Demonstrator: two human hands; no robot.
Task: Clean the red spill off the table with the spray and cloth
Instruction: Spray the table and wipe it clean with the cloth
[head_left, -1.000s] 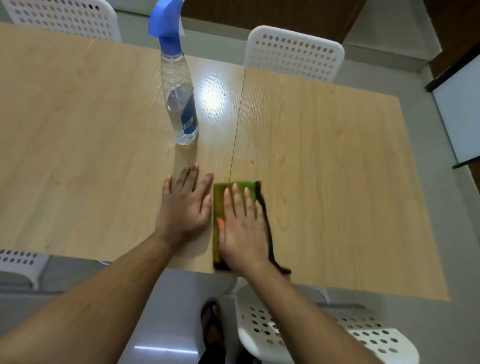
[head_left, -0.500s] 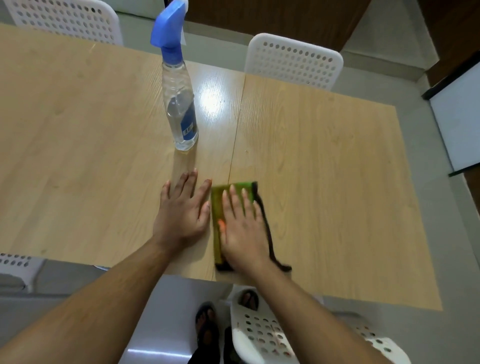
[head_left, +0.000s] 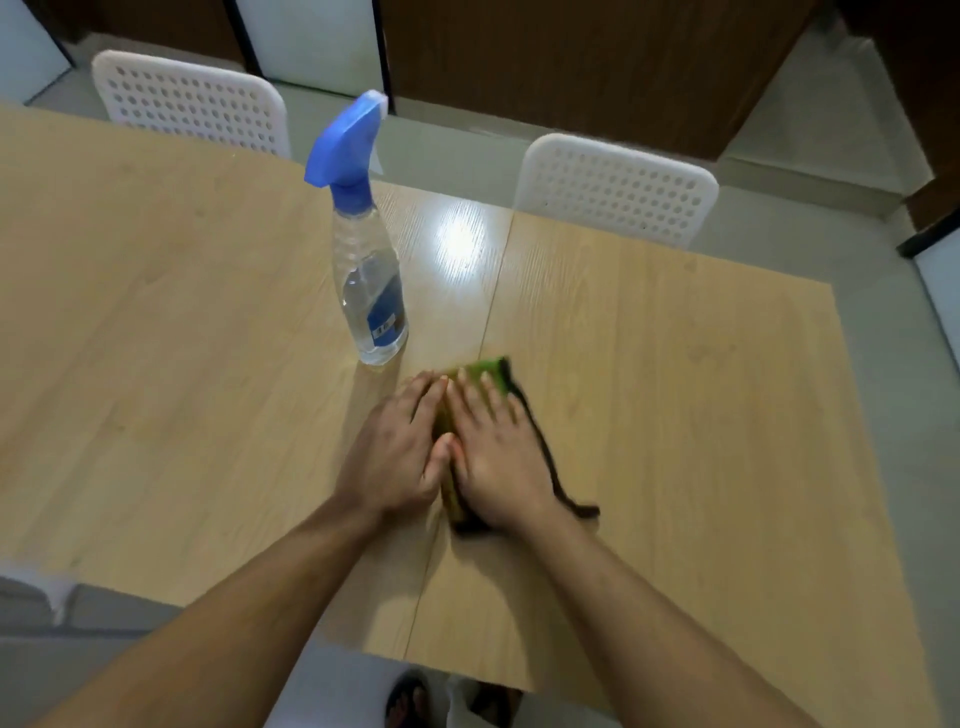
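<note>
the pale wood-grain laminate table (head_left: 675, 415) looks smooth, with a glossy glare patch at twelve o'clock from the hands. the clear plastic spray bottle (head_left: 371, 291) has a matt blue plastic trigger head and a blue label. the green cloth with dark edging (head_left: 491, 371) looks soft and matt. the white perforated plastic chairs (head_left: 618, 189) look smooth.

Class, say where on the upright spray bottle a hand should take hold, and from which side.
Grip the spray bottle at its narrow neck under the blue trigger head, coming from the left: it stands upright, and both hands and the cloth crowd its near-right side.
</note>
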